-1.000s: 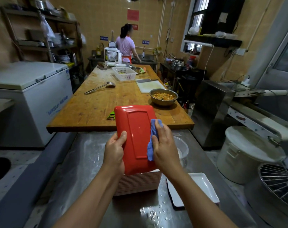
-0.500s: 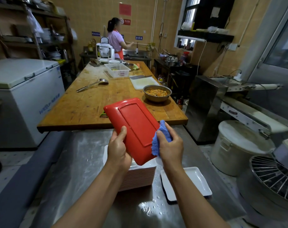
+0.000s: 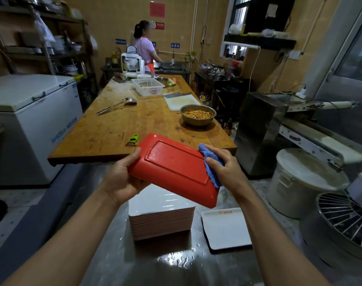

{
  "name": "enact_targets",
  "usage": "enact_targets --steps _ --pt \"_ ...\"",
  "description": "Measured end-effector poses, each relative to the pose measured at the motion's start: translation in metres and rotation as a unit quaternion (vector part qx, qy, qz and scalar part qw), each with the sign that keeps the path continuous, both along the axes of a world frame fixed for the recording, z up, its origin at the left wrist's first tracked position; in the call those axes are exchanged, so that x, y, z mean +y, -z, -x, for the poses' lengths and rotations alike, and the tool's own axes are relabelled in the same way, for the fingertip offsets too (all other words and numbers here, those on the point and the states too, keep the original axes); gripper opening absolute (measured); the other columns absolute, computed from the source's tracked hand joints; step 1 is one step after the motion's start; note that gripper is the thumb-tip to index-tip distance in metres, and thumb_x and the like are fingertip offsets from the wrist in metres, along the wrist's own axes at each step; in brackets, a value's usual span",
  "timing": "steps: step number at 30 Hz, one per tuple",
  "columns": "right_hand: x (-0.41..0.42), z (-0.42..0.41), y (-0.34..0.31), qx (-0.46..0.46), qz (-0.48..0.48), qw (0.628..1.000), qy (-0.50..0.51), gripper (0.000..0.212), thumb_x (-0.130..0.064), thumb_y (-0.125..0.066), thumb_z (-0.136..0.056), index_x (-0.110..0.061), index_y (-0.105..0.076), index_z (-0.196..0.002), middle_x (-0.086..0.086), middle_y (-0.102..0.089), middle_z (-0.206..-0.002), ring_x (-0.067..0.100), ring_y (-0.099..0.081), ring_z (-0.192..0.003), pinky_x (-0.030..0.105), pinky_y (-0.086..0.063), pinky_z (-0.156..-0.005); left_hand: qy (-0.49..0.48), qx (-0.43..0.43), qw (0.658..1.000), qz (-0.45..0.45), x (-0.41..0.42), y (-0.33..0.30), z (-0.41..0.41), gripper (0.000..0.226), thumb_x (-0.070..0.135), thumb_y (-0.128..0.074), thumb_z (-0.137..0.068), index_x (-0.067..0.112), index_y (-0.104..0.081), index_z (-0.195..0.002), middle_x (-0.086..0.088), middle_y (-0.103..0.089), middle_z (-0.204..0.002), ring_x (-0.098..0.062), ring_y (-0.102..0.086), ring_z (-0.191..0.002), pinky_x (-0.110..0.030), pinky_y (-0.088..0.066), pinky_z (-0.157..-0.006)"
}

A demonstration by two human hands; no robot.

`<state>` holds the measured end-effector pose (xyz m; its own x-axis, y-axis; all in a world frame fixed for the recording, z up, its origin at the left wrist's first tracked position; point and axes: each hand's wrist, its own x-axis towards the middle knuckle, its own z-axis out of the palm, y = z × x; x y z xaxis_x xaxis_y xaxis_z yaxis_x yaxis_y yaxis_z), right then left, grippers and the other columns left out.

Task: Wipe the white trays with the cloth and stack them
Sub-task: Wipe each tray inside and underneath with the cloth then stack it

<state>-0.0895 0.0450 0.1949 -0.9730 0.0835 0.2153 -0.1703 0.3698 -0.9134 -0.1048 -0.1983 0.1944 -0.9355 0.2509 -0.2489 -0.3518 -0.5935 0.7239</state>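
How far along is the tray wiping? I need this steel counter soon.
Done, it seems: a tall stack of trays stands on the steel counter. In hand: the left hand grips a tray, red underside up, while the right hand presses the blue cloth on it. Left: stacking this one, then apparently the single white tray beside the stack.

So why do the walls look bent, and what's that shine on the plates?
Head view: the wide-angle lens bows the door frame at the right edge; overhead light glares off the top of the tray stack and the wet steel counter; the far person looks soft.
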Motion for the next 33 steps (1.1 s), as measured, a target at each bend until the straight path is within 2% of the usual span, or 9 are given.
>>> enact_targets --steps 2,7,11,15,19,25,28,30,33 --pt "-0.003 -0.001 0.003 0.021 -0.053 0.998 -0.003 0.039 -0.018 -0.051 -0.096 -0.022 -0.051 -0.135 -0.001 -0.043 -0.136 0.007 -0.044 -0.122 0.009 -0.033 -0.089 -0.021 -0.003 0.999 -0.028 0.001 0.007 0.0 0.035 0.031 -0.055 -0.087 0.011 -0.077 -0.071 -0.005 -0.073 -0.078 -0.015 -0.07 -0.066 -0.032 -0.058 -0.062" --pt "-0.007 -0.009 0.012 0.074 -0.118 0.99 -0.007 0.041 -0.017 -0.044 -0.099 -0.03 -0.041 -0.138 -0.007 -0.025 -0.152 0.002 -0.025 -0.135 0.023 -0.024 -0.109 -0.059 -0.007 0.996 -0.07 0.004 0.017 -0.001 0.042 0.032 -0.051 -0.093 0.012 -0.078 -0.067 -0.004 -0.074 -0.077 -0.015 -0.071 -0.066 -0.03 -0.058 -0.054" --pt "-0.013 -0.029 0.026 0.113 -0.155 0.981 -0.025 0.042 -0.025 -0.038 -0.099 -0.039 -0.028 -0.138 -0.012 -0.013 -0.154 -0.002 -0.014 -0.139 0.001 -0.014 -0.104 -0.086 -0.01 0.992 -0.092 0.009 0.017 0.0 0.031 0.031 -0.051 -0.093 0.009 -0.071 -0.086 -0.008 -0.074 -0.08 -0.018 -0.072 -0.069 -0.033 -0.058 -0.053" --pt "-0.019 -0.04 0.034 0.155 -0.282 0.945 0.058 0.047 -0.031 -0.038 -0.094 -0.028 -0.036 -0.141 -0.001 -0.025 -0.153 0.019 -0.021 -0.143 0.035 -0.02 -0.116 -0.08 0.01 0.994 -0.076 0.017 0.023 -0.005 0.044 0.036 -0.048 -0.094 0.009 -0.077 -0.077 -0.009 -0.074 -0.083 -0.019 -0.072 -0.073 -0.032 -0.058 -0.055" --pt "-0.039 -0.043 0.035 0.205 -0.417 0.882 0.082 0.05 -0.032 -0.039 -0.09 -0.016 -0.048 -0.137 0.012 -0.042 -0.146 0.034 -0.037 -0.136 0.05 -0.029 -0.11 -0.072 0.04 0.996 -0.033 0.028 0.018 -0.01 0.039 0.038 -0.043 -0.096 0.006 -0.064 -0.103 -0.012 -0.074 -0.085 -0.02 -0.072 -0.074 -0.032 -0.058 -0.058" --pt "-0.094 -0.04 0.03 0.206 -0.418 0.884 0.052 0.05 -0.033 -0.04 -0.092 -0.021 -0.044 -0.14 0.008 -0.038 -0.149 0.03 -0.031 -0.14 0.046 -0.025 -0.111 -0.041 0.043 0.998 -0.035 0.039 0.022 -0.02 0.044 0.037 -0.038 -0.098 0.006 -0.058 -0.12 -0.01 -0.073 -0.092 -0.016 -0.071 -0.08 -0.025 -0.057 -0.06" --pt "-0.108 -0.029 0.016 0.166 -0.376 0.912 0.012 0.047 -0.035 -0.038 -0.097 -0.027 -0.038 -0.143 0.003 -0.026 -0.155 0.025 -0.019 -0.145 0.041 -0.019 -0.114 -0.042 0.074 0.996 -0.036 0.037 0.024 -0.022 0.038 0.033 -0.033 -0.1 0.011 -0.058 -0.119 -0.005 -0.072 -0.104 -0.013 -0.068 -0.096 -0.022 -0.056 -0.071" --pt "-0.111 -0.017 0.008 0.126 -0.358 0.925 -0.015 0.046 -0.037 -0.035 -0.099 -0.032 -0.032 -0.145 0.0 -0.017 -0.158 0.019 -0.012 -0.146 0.039 -0.015 -0.116 -0.037 0.102 0.994 -0.03 0.035 0.025 -0.023 0.037 0.032 -0.032 -0.1 0.017 -0.055 -0.125 -0.004 -0.069 -0.114 -0.014 -0.065 -0.105 -0.024 -0.056 -0.076" --pt "-0.107 -0.002 -0.001 0.095 -0.357 0.929 -0.031 0.048 -0.04 -0.032 -0.1 -0.036 -0.024 -0.147 -0.005 -0.011 -0.159 0.015 -0.008 -0.146 0.039 -0.01 -0.117 -0.02 0.134 0.991 0.002 0.029 0.028 -0.025 0.038 0.039 -0.041 -0.091 0.026 -0.056 -0.123 -0.002 -0.069 -0.115 -0.017 -0.066 -0.103 -0.033 -0.057 -0.07"
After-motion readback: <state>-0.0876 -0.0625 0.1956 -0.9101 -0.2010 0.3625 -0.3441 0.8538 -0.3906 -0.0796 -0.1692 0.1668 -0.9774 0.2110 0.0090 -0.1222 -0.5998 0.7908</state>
